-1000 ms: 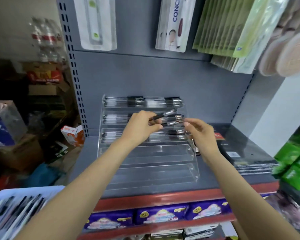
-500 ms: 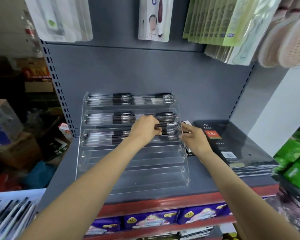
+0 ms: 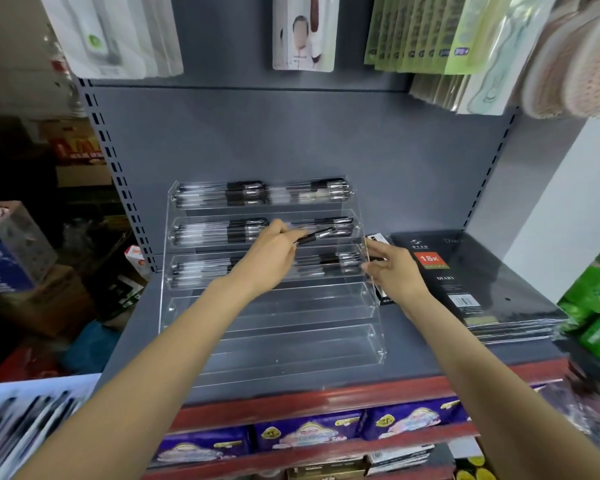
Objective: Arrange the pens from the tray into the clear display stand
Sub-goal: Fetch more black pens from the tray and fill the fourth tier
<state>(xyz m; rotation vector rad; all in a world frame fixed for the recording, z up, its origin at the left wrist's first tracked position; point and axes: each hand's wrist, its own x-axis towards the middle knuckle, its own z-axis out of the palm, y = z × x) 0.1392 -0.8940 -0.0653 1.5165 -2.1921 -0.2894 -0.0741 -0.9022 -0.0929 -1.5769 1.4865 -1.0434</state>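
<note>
The pen [image 3: 314, 236] I am placing lies nearly level in my left hand [image 3: 272, 258], pinched between thumb and fingers at its dark end, with the silver tip pointing right. It hovers in front of the second tier of the clear display stand [image 3: 373, 308], just above the third tier. The top three tiers already carry rows of pens; the two lowest tiers show only clear plastic.

My right hand [image 3: 394, 270] rests at the stand's right wall beside the third tier, fingers loosely spread toward the wall and thumb apart, holding nothing that I can see.

The stand sits on a grey shelf [image 3: 146, 327] with a red front edge. Just right of it lies a stack of black diaries [image 3: 465, 271] with a red "18K" label. At the lower left corner, the pale tray [image 3: 32, 393] holds more pens, blurred. Purple packets [image 3: 309, 431] line the shelf below. Packaged goods hang above, and green packs [image 3: 593, 306] stand at the far right.
</note>
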